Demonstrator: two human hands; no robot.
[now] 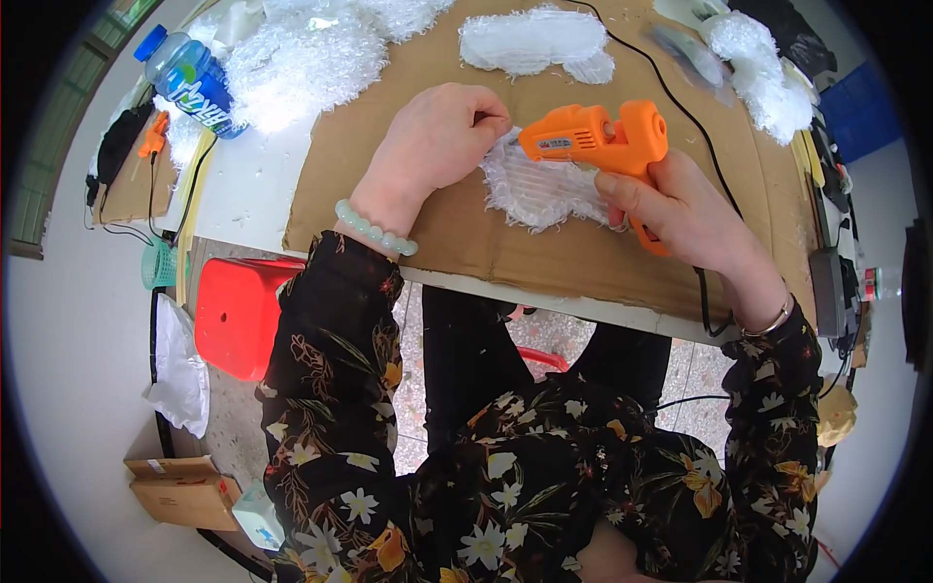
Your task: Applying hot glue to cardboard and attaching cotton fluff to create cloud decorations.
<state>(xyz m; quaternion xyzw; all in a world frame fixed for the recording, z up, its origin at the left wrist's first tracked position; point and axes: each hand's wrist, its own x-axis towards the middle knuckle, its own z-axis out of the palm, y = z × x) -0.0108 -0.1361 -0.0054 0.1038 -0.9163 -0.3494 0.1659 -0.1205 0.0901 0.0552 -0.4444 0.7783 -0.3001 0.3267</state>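
Observation:
An orange hot glue gun [637, 136] is gripped in my right hand [685, 204], its nozzle end pointing left. Under it, flat on the brown cardboard [437, 228], lies a white shaggy piece [549, 191] with a ridged, striped middle and fringed edges. My left hand [442, 136] is closed, thumb and fingers pinched together at the upper left edge of that piece. Whatever is between those fingertips is too small to make out. The gun's front end is close to my left fingertips, above the piece.
A second white fringed piece [535, 44] lies farther back. Fluffy white strands [311, 68] are heaped at the far left beside a blue-capped bottle [190, 78]; more white fringe [763, 73] sits far right. A black cord [671, 83] crosses the cardboard. A red stool [233, 316] stands left.

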